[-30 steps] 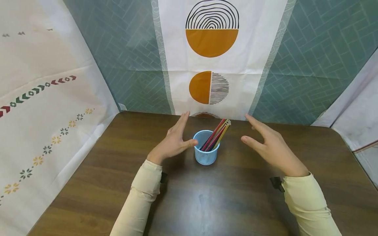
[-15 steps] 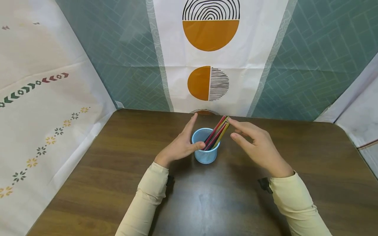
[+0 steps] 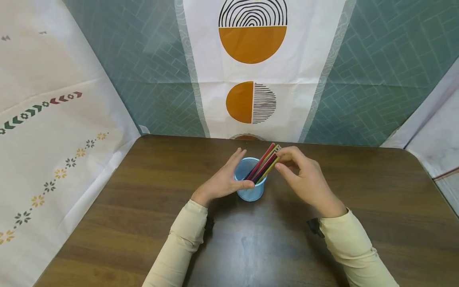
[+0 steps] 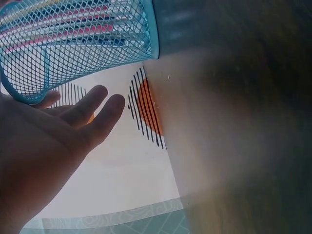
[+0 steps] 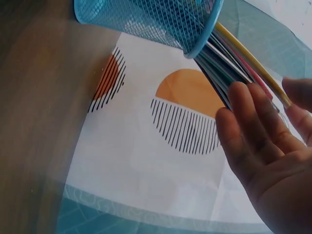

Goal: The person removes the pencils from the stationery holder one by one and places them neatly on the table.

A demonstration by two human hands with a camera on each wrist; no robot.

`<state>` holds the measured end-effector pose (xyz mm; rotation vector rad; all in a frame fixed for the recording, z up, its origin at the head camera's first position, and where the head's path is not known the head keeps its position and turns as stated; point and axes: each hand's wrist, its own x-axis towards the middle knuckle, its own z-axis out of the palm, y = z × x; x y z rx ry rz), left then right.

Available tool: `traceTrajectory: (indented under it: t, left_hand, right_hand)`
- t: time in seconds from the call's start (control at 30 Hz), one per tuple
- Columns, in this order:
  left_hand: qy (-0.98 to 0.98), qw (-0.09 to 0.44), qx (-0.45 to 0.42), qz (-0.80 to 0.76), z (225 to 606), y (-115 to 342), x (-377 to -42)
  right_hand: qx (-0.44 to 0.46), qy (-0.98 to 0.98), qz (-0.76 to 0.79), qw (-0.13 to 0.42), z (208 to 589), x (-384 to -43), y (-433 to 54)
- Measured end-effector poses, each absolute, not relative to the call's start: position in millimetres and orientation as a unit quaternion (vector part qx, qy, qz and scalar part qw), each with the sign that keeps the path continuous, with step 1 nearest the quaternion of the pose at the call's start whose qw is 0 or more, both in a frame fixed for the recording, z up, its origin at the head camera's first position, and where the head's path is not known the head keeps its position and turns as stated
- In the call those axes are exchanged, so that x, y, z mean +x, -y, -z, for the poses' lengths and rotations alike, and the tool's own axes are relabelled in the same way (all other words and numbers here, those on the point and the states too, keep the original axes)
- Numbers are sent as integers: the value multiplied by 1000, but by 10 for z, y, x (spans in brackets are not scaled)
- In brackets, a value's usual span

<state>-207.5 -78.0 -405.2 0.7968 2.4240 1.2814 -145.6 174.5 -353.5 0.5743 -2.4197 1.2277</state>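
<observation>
We've got L hand [image 3: 221, 184] cupped round mesh cup [image 3: 250, 187] at its 9 o'clock to steady it, while R hand [image 3: 307, 182] at 3 o'clock pinches the pencils [image 3: 264, 164] leaning toward 1 o'clock.

My head camera looks forward and down at the table [image 3: 125, 207] from above, taking in both forearms and the backdrop. Each wrist camera sits low and very close, looking up past my palm. All three views share the cup [image 3: 250, 190] [image 4: 73, 44] [image 5: 146, 22] and the backdrop.
</observation>
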Motion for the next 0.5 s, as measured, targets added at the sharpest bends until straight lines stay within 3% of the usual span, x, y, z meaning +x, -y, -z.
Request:
traceTrajectory:
  t: [0.3, 0.5]
  left_hand:
    - [-835, 154, 267, -455, 4039, 783, -2054]
    - [-829, 158, 277, -460, 4050, 792, -2067]
  right_hand:
    - [176, 843, -449, 237, 3510, -1425, -1719]
    - [147, 822, -498, 235, 3453, -1392, -1754]
